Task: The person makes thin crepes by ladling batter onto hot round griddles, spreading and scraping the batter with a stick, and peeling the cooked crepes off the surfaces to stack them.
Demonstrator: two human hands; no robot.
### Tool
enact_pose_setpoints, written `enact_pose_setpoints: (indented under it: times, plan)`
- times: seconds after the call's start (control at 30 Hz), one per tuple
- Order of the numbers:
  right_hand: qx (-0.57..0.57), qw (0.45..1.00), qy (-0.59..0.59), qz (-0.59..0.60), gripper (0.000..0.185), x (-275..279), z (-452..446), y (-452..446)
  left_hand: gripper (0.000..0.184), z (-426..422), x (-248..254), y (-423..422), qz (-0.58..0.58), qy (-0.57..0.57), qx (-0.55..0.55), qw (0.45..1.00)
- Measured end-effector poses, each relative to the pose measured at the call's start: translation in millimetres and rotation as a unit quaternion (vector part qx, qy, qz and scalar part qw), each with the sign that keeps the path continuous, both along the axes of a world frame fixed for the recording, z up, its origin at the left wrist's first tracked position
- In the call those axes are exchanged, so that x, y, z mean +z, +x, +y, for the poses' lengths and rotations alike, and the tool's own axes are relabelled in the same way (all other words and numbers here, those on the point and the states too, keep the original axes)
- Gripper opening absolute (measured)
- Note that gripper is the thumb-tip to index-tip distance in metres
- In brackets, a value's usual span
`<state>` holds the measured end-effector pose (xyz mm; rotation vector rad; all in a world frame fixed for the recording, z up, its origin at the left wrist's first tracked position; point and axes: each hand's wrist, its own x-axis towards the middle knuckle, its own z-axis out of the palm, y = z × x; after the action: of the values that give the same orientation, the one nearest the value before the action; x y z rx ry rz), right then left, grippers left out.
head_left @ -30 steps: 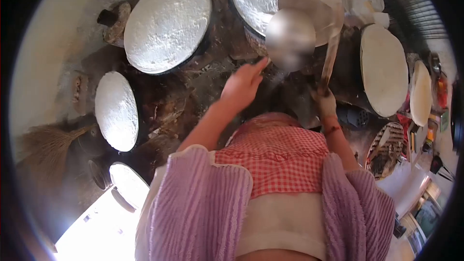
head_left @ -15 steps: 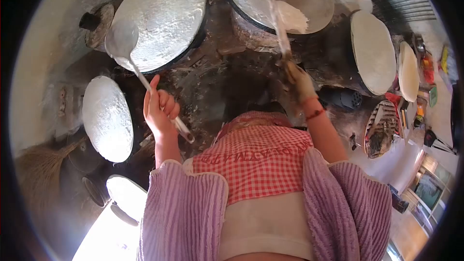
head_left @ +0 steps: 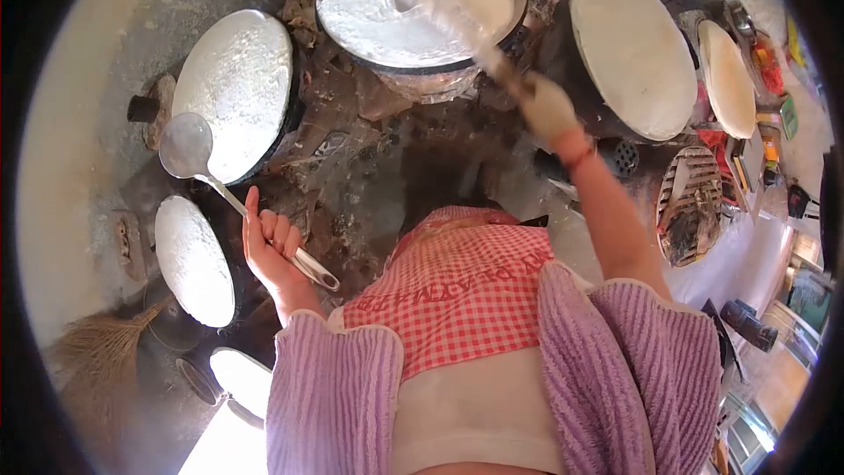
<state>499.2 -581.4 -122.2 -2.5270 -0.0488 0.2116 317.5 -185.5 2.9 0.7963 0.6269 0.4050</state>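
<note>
My left hand (head_left: 274, 242) is closed around the handle of a metal ladle (head_left: 186, 146), index finger stretched along it. The ladle's bowl hangs at the near edge of a round griddle (head_left: 237, 88) coated in white batter. My right hand (head_left: 547, 107) grips a long wooden stick (head_left: 498, 66), blurred by motion. The stick reaches over the top middle griddle (head_left: 369, 22), where white batter (head_left: 479, 0) lies around a darker uncoated patch.
On the right are a griddle with a pale flat sheet (head_left: 633, 57), another sheet (head_left: 727, 79) and an oval basket (head_left: 690, 207). At the left are smaller white-coated griddles (head_left: 195, 259) and a straw broom (head_left: 101, 352). A dark cylinder (head_left: 749, 325) sits far right.
The ladle has swung from the middle griddle to the left one. The stick's tip has moved onto the middle griddle, over the batter. The view has shifted too.
</note>
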Motion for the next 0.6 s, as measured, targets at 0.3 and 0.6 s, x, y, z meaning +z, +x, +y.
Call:
enact_pose_setpoints:
  times: [0.3,0.6]
  plan:
    - [-0.163,0.976,0.119,0.086,0.075,-11,-40,79,0.036,-50,-2,19,0.002,-0.017,-0.013,1.0]
    - [-0.123,0.909,0.396,0.037,0.053,5,-50,45,0.036,-21,19,-2,-0.05,-0.02,-0.035,0.998]
